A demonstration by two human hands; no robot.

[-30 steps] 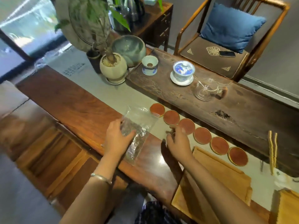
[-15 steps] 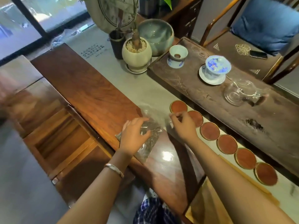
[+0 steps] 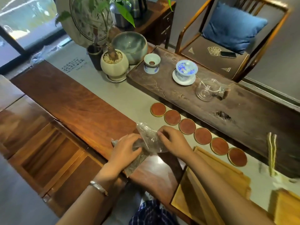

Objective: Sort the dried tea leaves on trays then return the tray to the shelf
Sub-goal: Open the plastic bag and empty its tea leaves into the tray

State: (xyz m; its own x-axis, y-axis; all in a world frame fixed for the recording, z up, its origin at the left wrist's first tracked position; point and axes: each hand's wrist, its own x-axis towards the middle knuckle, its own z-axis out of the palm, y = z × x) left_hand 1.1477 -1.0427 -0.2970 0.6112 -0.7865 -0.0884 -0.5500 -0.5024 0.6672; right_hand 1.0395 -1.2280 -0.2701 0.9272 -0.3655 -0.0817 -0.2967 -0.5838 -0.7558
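1. A tea room: a long wooden counter (image 3: 78,111) with a grey runner down its middle, a potted plant (image 3: 113,65) and cups further back, and a chair with a blue cushion (image 3: 233,28) beyond.
2. Left to right in front: the left hand (image 3: 125,150), the plastic bag of dried tea leaves (image 3: 146,143), the right hand (image 3: 175,142), then a row of round red coasters (image 3: 203,135) and a pale wooden tray (image 3: 215,172).
3. A second ago the right hand was only near the bag's mouth; now both hands are on it, the left gripping the lower part, the right pinching the upper edge.
4. This looks like opening the bag, so sorting has not begun.
5. The bag is clear and crinkled, lying on the counter's near edge, with dark leaves bunched inside.
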